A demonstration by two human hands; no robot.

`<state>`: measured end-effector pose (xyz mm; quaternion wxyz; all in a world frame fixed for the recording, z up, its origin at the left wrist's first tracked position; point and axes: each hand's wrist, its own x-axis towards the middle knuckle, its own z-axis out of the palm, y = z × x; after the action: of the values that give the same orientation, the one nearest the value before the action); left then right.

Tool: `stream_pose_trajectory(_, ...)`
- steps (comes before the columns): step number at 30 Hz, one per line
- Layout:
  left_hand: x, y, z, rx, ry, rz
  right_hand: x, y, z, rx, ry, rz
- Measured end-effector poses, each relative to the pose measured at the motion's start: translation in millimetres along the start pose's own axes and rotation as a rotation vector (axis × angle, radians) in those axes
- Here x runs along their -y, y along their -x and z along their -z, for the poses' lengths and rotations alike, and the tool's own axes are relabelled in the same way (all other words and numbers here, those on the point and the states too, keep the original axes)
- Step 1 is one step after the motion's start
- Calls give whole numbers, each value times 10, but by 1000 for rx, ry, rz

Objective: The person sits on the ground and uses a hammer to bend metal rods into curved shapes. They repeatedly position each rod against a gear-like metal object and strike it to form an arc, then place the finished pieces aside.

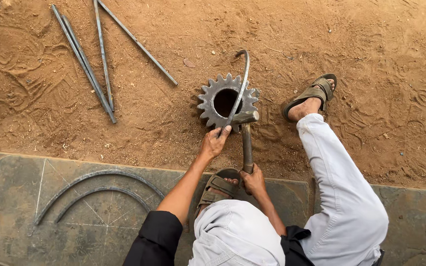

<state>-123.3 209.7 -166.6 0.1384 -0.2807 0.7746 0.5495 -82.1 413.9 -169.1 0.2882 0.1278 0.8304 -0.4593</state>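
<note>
While left fingers (221, 133) grip rod (239, 91) over gear (208, 98), right fingers (252, 173) clasp hammer (247, 143).

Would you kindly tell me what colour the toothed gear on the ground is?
The gear is dull grey metal, dusted with brown dirt; the head view shows it best.

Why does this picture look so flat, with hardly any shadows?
Head view: soft, even daylight, so the gear and bent rod throw only faint shadows on the sand; no glare on the hammer; sharp throughout, with slight wide-angle stretching near the edges.
</note>
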Motion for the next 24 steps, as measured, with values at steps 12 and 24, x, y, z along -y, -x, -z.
stream_pose_trajectory(12,37,30,-344,-212,156,-153,-36,-27,-6,19,-28,-40)
stream_pose_trajectory(24,289,137,-622,-271,187,-202,-61,-24,-2,36,-120,-73)
